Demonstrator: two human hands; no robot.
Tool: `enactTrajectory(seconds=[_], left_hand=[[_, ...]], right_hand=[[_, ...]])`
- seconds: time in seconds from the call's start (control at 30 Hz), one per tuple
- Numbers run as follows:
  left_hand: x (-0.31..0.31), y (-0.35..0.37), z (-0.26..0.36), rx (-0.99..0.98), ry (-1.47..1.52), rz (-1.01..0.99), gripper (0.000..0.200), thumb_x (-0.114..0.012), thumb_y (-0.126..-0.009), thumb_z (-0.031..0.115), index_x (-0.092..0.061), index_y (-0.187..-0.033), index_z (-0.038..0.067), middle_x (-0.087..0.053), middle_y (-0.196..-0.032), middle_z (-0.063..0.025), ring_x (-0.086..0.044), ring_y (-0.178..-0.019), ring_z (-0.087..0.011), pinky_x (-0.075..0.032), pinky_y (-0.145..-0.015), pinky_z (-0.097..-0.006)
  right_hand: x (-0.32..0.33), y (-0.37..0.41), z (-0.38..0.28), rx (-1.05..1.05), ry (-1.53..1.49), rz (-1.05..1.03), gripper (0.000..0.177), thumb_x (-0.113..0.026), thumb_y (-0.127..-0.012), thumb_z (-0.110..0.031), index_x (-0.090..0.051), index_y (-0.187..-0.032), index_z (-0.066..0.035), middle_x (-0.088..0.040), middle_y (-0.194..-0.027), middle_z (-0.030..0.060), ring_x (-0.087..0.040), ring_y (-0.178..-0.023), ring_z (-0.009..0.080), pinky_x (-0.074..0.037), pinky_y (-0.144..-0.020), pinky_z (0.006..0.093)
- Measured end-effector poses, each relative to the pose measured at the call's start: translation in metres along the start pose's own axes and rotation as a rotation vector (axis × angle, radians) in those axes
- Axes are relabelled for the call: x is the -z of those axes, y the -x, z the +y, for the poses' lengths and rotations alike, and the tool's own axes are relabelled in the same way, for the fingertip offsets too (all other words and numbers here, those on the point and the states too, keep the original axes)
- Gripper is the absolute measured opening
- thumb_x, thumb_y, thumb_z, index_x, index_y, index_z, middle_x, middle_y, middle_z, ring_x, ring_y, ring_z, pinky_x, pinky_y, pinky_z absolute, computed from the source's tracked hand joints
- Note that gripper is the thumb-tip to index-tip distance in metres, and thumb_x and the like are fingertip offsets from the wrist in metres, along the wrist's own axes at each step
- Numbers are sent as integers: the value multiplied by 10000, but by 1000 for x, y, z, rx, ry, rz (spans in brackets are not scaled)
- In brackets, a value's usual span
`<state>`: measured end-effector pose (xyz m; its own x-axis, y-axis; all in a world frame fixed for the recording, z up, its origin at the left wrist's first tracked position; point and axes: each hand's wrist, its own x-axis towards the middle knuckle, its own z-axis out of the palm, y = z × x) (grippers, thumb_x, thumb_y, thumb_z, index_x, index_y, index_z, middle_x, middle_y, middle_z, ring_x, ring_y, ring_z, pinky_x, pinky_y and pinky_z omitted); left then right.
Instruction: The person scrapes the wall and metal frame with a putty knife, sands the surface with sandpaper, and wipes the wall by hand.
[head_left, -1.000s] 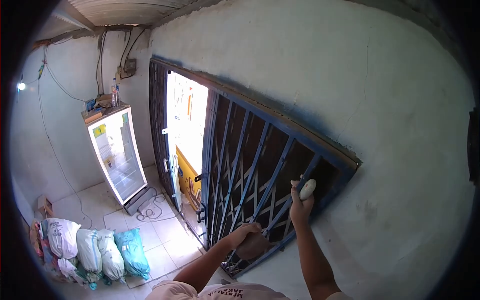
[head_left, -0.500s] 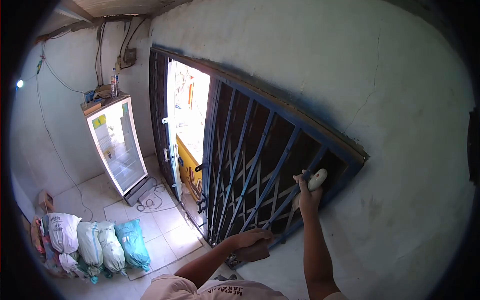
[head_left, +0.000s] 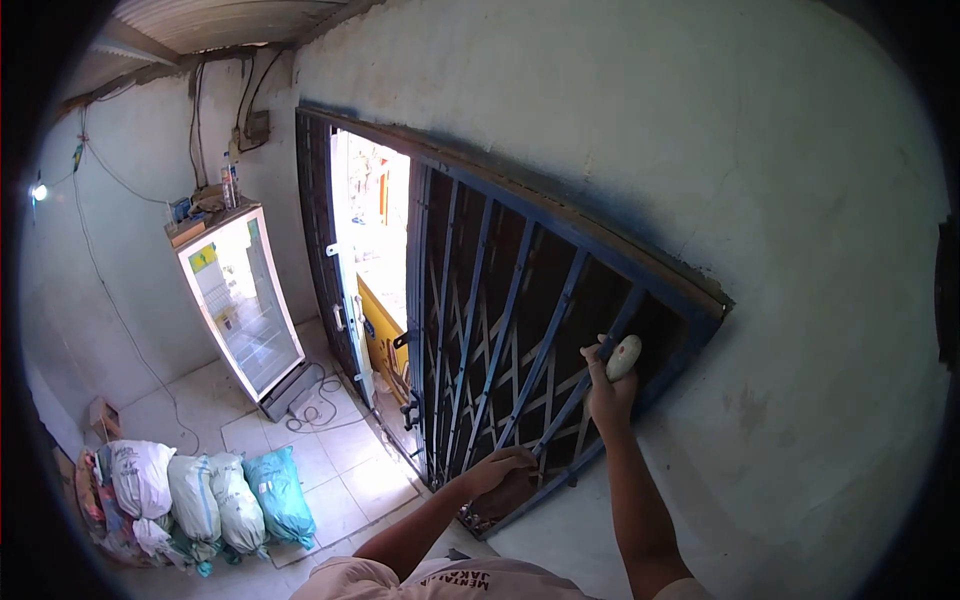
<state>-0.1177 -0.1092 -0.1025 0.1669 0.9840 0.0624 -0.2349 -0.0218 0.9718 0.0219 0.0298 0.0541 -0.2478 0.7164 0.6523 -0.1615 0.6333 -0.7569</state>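
Note:
A blue folding metal gate with upright bars and crossed lattice strips stands in front of me. My right hand is raised to one of its upper right bars. It is closed around a pale, rounded oval object with a small reddish spot, whose kind I cannot make out. Lower down, my left hand reaches the bottom of the gate with bent fingers. A brown flat sheet shows under that hand, apparently gripped by it.
Bright light enters through the doorway gap, with a yellow panel beyond. A glass-door display fridge stands by the left wall, its cable coiled on the tiles. Several stuffed sacks lie at lower left.
The view has shifted slightly. My left hand has moved up along the lower bars, and the brown sheet shows less. My right hand stays by the same bar, still holding the pale object.

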Motion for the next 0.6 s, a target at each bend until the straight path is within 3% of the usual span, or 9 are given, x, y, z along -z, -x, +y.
enactTrajectory(seconds=[0.1, 0.2, 0.23, 0.3, 0.33, 0.37, 0.47, 0.6], left_hand=[[-5, -5, 0, 20, 171, -26, 237, -518, -955, 159, -581, -1126, 9, -592, -1052, -75, -564, -1008, -166, -401, -950, -274], [-24, 1, 23, -62, 73, -11, 274, -520, -956, 126, -517, -1208, 19, -584, -1078, -86, -582, -1043, -168, -415, -961, -291], [-25, -1, 17, -39, 179, -51, 349, -532, -950, 105, -454, -1281, 22, -575, -1153, -102, -529, -1180, -184, -386, -1017, -313], [-37, 3, 23, -82, 101, -36, 400, -546, -943, 88, -418, -1317, 23, -554, -1218, -116, -478, -1244, -191, -365, -1042, -326], [-45, 9, 32, -105, 65, -23, 428, -553, -939, 79, -399, -1335, 23, -543, -1251, -123, -452, -1276, -195, -355, -1054, -332], [-51, 13, 38, -114, 36, -14, 516, -602, -923, 101, -365, -1374, 22, -506, -1329, -138, -396, -1320, -204, -332, -1071, -333], [-60, 11, 39, -246, -204, -40, 568, -634, -914, 143, -352, -1391, 16, -477, -1367, -141, -410, -1312, -223, -330, -1072, -333], [-64, 7, 14, -189, -313, 11, 651, -690, -853, 166, -351, -1384, 1, -556, -1252, -172, -542, -1199, -265, -412, -1007, -361]], right_hand=[[-1, 10, -4, -15, -70, 0, 388, -573, -923, -28, -458, -1285, 50, -605, -1169, 102, -562, -1103, 159, -415, -990, 305], [6, 27, -11, 33, 28, -67, 530, -574, -920, -59, -374, -1399, 45, -497, -1349, 151, -508, -1208, 201, -389, -1027, 334], [10, 39, -5, 95, 105, -63, 538, -578, -921, -69, -373, -1407, 41, -469, -1381, 170, -483, -1248, 226, -371, -1049, 352], [15, 56, -24, 197, 372, -94, 506, -596, -921, -90, -421, -1375, 48, -429, -1428, 210, -411, -1340, 287, -315, -1104, 390], [14, 65, -30, 191, 280, -116, 475, -604, -919, -90, -451, -1344, 57, -447, -1416, 208, -418, -1336, 292, -313, -1109, 387], [15, 82, -22, 107, 131, -150, 477, -637, -879, -27, -483, -1329, 3, -468, -1399, 199, -446, -1317, 310, -360, -1075, 380], [16, 116, -17, -95, 142, -331, 457, -612, -925, -90, -467, -1349, 4, -489, -1393, 175, -435, -1326, 259, -332, -1097, 370], [26, 137, -13, -204, 126, -538, 472, -612, -941, -141, -452, -1372, -31, -480, -1403, 151, -416, -1339, 239, -318, -1106, 361]])
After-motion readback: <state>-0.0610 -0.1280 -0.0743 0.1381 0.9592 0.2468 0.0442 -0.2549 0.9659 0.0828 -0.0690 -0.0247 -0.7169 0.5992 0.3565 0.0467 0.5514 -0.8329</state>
